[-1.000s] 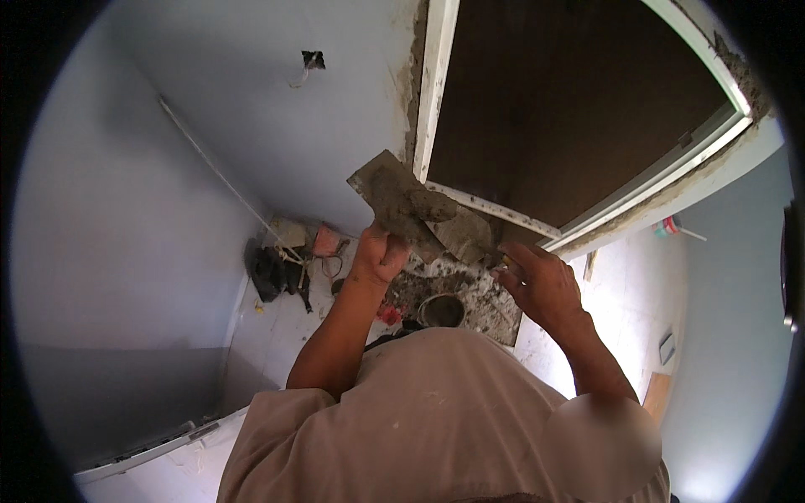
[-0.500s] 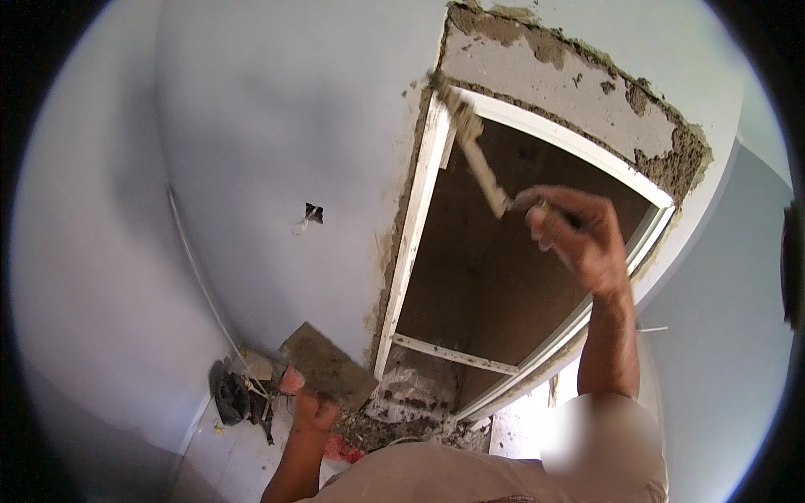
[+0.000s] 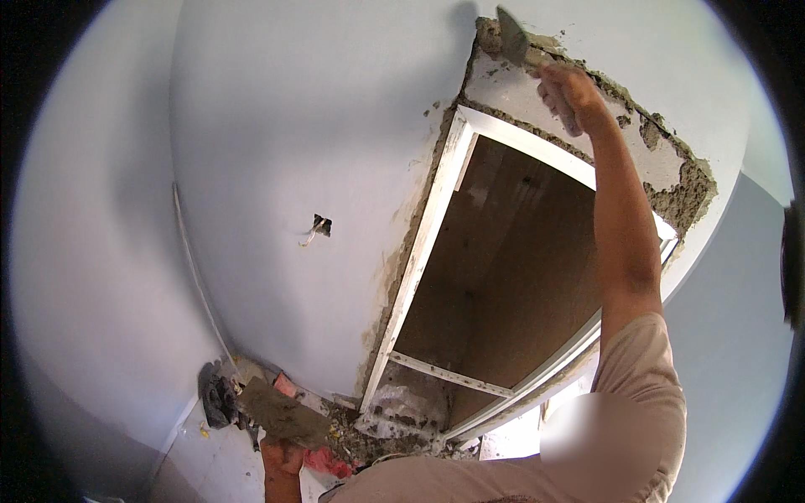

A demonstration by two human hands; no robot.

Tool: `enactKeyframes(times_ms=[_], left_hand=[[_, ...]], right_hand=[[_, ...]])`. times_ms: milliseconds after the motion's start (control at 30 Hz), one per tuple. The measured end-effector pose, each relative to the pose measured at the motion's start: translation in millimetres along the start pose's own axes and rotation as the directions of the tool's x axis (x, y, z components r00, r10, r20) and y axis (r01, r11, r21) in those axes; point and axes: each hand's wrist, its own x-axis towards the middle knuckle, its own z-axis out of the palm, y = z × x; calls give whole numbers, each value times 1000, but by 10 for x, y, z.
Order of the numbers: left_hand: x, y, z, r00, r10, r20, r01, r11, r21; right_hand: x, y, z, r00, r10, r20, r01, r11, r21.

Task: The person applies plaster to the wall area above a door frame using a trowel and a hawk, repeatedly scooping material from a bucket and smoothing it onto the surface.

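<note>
Pale blue-grey wall (image 3: 268,151) took up most of the view; painted surface around the patch stood exposed to smears from any overreaching stroke. White door frame (image 3: 412,260) leaned across the middle, specked along its lower crosspiece; loose mortar from above could well have landed on it. Over its head ran a bare band (image 3: 662,163), ragged mortar along its edges; crumbly margins like those looked apt to break off under a hard scrape. Mortar board (image 3: 285,413) sat low at the left, far beneath the work, its top coated grey-brown. Left hand (image 3: 283,455) was curled in a hold at its near side, any handle underneath hidden; with attention overhead, a tilt could have slid the load onto the floor. Trowel (image 3: 511,38) was up at the band's upper left corner, blade over the rough mortar, contact impossible to tell. Right hand (image 3: 572,90) had its fingers wrapped round the handle, arm at long reach; poor leverage there risked a skidding blade. Smallest: a wall-box hole (image 3: 323,225), wires poking out, liable to catch splatter.
</note>
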Motion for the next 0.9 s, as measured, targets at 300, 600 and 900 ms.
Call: enactKeyframes(times_ms=[300,600,900], left_hand=[[-38,-13,32,998,-1,-56,2,1000,20],[21,-126,237,998,-46,-44,46,999,-11],[-82,-110,346,995,-50,-81,49,999,-17]], right_hand=[[376,-32,-22,995,-44,92,92,783,-615],[663,292,-531,963,-244,112,267,831,-488],[366,162,-478,971,-179,-160,51,804,-593]])
